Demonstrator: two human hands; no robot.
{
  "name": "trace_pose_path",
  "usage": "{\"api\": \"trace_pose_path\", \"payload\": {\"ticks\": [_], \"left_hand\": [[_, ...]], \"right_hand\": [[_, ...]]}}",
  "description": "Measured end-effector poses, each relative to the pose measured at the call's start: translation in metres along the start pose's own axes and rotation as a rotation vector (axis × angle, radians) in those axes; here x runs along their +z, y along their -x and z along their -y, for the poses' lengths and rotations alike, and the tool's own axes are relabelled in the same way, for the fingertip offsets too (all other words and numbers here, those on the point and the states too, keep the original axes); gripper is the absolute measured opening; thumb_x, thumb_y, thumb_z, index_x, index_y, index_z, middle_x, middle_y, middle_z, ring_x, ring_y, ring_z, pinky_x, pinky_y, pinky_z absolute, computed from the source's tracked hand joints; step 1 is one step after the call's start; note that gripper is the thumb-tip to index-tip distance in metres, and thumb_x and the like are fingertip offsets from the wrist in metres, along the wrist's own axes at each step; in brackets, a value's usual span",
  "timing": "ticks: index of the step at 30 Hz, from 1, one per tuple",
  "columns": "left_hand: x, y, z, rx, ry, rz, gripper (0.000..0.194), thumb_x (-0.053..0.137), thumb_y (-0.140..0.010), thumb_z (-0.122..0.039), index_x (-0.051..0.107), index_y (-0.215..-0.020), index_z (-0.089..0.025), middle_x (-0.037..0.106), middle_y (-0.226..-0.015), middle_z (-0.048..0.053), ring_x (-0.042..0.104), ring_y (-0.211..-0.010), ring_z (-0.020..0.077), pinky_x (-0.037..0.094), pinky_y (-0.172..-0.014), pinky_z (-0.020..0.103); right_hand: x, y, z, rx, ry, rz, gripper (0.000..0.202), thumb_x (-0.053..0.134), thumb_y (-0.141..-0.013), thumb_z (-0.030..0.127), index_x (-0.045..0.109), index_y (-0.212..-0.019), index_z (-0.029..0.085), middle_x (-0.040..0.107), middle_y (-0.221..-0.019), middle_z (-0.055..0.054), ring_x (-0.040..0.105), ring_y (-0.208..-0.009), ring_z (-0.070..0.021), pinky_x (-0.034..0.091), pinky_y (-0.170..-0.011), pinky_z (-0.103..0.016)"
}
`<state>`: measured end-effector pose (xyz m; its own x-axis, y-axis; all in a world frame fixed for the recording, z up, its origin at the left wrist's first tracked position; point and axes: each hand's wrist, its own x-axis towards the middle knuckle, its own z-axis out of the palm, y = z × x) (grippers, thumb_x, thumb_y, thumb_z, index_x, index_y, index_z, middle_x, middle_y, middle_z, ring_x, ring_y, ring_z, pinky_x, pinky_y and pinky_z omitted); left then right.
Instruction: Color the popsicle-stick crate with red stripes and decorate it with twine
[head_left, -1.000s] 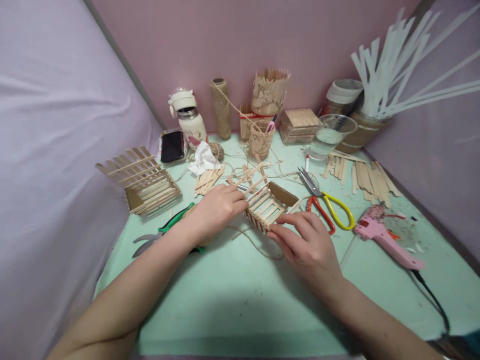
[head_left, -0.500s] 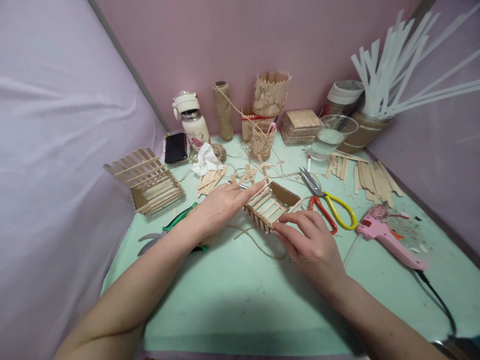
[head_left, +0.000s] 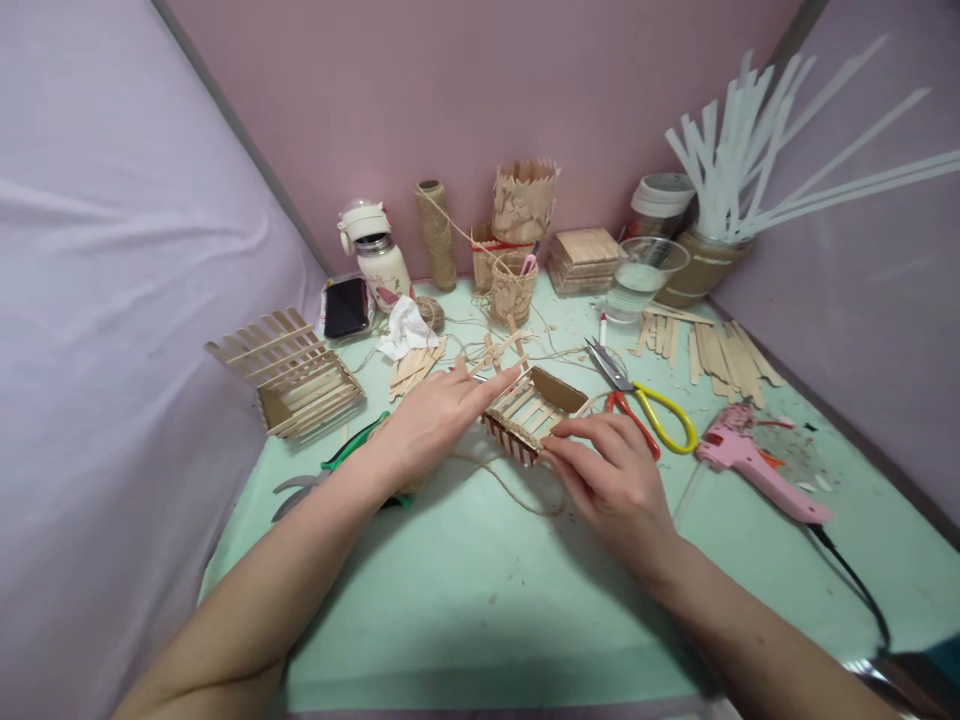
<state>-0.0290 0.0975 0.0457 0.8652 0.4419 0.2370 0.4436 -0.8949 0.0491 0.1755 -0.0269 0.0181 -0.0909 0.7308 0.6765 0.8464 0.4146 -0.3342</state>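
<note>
A small basket of wooden sticks and cardboard (head_left: 556,391) lies tilted on the green table, with twine along its front edge. My right hand (head_left: 611,470) pinches the near right corner of this basket between thumb and fingers. At its left end rests my left hand (head_left: 439,410), the index finger stretched along the upper left side; the other fingers are partly hidden, and they seem closed round that end. Loose twine (head_left: 510,490) curves over the table below the basket.
Scissors (head_left: 645,395) and a pink glue gun (head_left: 765,470) lie right. Green-handled pliers (head_left: 352,445) lie beneath my left forearm, near another stick basket (head_left: 315,395). Behind stand a bottle (head_left: 382,265), a twine roll (head_left: 436,235) and a water cup (head_left: 637,285).
The view has shifted slightly, so most objects appear a little further left. Both hands keep nearly the same places on the basket.
</note>
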Motion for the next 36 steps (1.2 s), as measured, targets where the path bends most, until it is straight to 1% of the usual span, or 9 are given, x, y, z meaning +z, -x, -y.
{"api": "trace_pose_path", "payload": {"ticks": [4, 8, 12, 14, 16, 21, 26, 31, 36], "left_hand": [[-0.023, 0.000, -0.015, -0.020, 0.129, -0.010, 0.039, 0.045, -0.094, -0.021, 0.049, -0.133, -0.020, 0.065, -0.102, 0.010, 0.056, -0.100, 0.0225, 0.045, -0.088, 0.039], [-0.046, 0.001, -0.041, -0.072, 0.486, -0.001, 0.039, 0.056, -0.090, -0.034, 0.055, -0.127, -0.022, 0.063, -0.125, 0.009, 0.055, -0.117, 0.0223, 0.042, -0.101, 0.040], [-0.044, 0.003, -0.072, -0.328, 0.933, 0.116, 0.026, 0.056, -0.088, -0.037, 0.068, -0.104, -0.019, 0.072, -0.102, 0.007, 0.065, -0.092, 0.0179, 0.050, -0.079, 0.030], [-0.037, 0.004, -0.086, -0.452, 1.157, 0.198, 0.026, 0.061, -0.084, -0.038, 0.068, -0.097, -0.016, 0.071, -0.085, 0.006, 0.063, -0.074, 0.0147, 0.048, -0.065, 0.026], [-0.029, 0.007, -0.097, -0.542, 1.274, 0.185, 0.025, 0.067, -0.078, -0.036, 0.068, -0.091, -0.015, 0.069, -0.078, 0.004, 0.060, -0.067, 0.0124, 0.045, -0.061, 0.025], [-0.014, 0.018, -0.127, -0.650, 1.351, -0.100, 0.022, 0.074, -0.071, -0.033, 0.067, -0.079, -0.014, 0.066, -0.073, 0.002, 0.058, -0.069, 0.0113, 0.045, -0.068, 0.025], [0.000, 0.031, -0.156, -0.635, 1.335, -0.291, 0.022, 0.074, -0.071, -0.034, 0.068, -0.078, -0.015, 0.067, -0.075, 0.002, 0.058, -0.071, 0.0120, 0.046, -0.070, 0.025], [0.008, 0.036, -0.172, -0.630, 1.287, -0.355, 0.022, 0.074, -0.072, -0.035, 0.069, -0.079, -0.015, 0.068, -0.077, 0.003, 0.059, -0.073, 0.0135, 0.047, -0.072, 0.026], [0.009, 0.037, -0.178, -0.656, 1.245, -0.341, 0.019, 0.073, -0.073, -0.035, 0.070, -0.078, -0.016, 0.069, -0.078, 0.003, 0.061, -0.075, 0.0150, 0.049, -0.072, 0.027]], "right_hand": [[-0.013, -0.004, 0.000, 0.068, -0.097, -0.019, 0.013, 0.058, -0.089, 0.017, 0.068, -0.094, 0.023, 0.069, -0.095, -0.006, 0.058, -0.091, -0.0217, 0.048, -0.082, -0.040], [-0.025, -0.001, 0.006, 0.117, -0.236, 0.048, 0.010, 0.054, -0.092, 0.020, 0.064, -0.091, 0.023, 0.068, -0.096, -0.006, 0.061, -0.094, -0.0207, 0.048, -0.084, -0.039], [-0.035, 0.006, 0.016, 0.103, -0.289, 0.074, 0.009, 0.054, -0.093, 0.020, 0.063, -0.091, 0.023, 0.068, -0.095, -0.005, 0.061, -0.093, -0.0190, 0.047, -0.085, -0.037], [-0.039, 0.012, 0.021, 0.074, -0.290, 0.060, 0.009, 0.055, -0.092, 0.020, 0.063, -0.091, 0.023, 0.068, -0.095, -0.005, 0.062, -0.092, -0.0186, 0.047, -0.084, -0.037], [-0.042, 0.019, 0.025, 0.066, -0.263, 0.021, 0.010, 0.055, -0.092, 0.020, 0.064, -0.095, 0.023, 0.067, -0.098, -0.006, 0.061, -0.094, -0.0195, 0.047, -0.085, -0.037], [-0.049, 0.040, 0.038, 0.097, -0.112, -0.169, 0.009, 0.059, -0.089, 0.022, 0.065, -0.096, 0.022, 0.064, -0.092, -0.005, 0.060, -0.090, -0.0202, 0.047, -0.081, -0.036], [-0.060, 0.057, 0.052, 0.090, -0.076, -0.160, 0.006, 0.059, -0.089, 0.023, 0.064, -0.086, 0.022, 0.066, -0.084, -0.003, 0.060, -0.085, -0.0182, 0.042, -0.080, -0.035], [-0.067, 0.066, 0.053, 0.097, -0.079, -0.108, 0.006, 0.059, -0.089, 0.022, 0.064, -0.087, 0.021, 0.066, -0.084, -0.002, 0.060, -0.086, -0.0175, 0.040, -0.080, -0.034], [-0.067, 0.067, 0.052, 0.149, -0.138, -0.048, 0.009, 0.057, -0.089, 0.021, 0.063, -0.081, 0.021, 0.064, -0.083, -0.002, 0.058, -0.084, -0.0174, 0.039, -0.081, -0.034]]}}
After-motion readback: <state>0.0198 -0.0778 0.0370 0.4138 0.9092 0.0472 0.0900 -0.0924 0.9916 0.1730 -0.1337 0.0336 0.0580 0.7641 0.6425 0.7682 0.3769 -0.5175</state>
